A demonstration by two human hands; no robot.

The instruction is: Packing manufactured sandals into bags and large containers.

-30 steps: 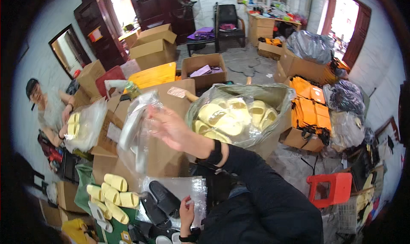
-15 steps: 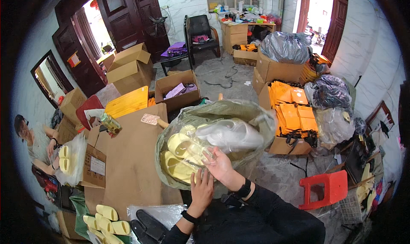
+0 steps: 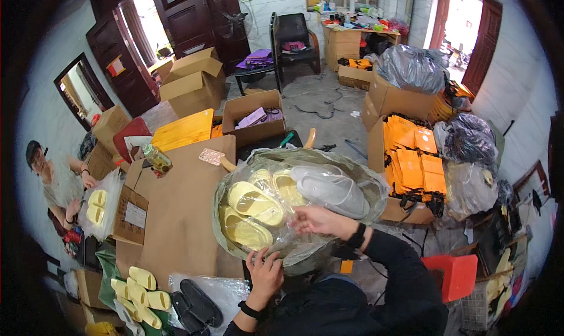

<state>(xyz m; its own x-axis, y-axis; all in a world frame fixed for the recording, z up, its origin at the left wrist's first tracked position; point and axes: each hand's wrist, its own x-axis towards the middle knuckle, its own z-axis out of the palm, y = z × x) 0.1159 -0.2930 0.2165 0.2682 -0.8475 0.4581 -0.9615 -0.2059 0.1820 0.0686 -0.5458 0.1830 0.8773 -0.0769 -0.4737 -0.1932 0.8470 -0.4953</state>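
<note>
Head view: I see the right hand (image 3: 317, 220) pinching the bag (image 3: 282, 242); the left hand (image 3: 265, 272) grips its rim. Slippers (image 3: 252, 201) seem bagged, mouth unsealed.

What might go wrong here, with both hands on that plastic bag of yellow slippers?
The thin clear bag is stretched over the yellow slippers; the left hand at its lower edge and the right hand on top might tear it. The big sack under it bulges at the edge of the cardboard table, so pairs may slide off. The bottle near the far edge might get knocked if the load shifts.
</note>
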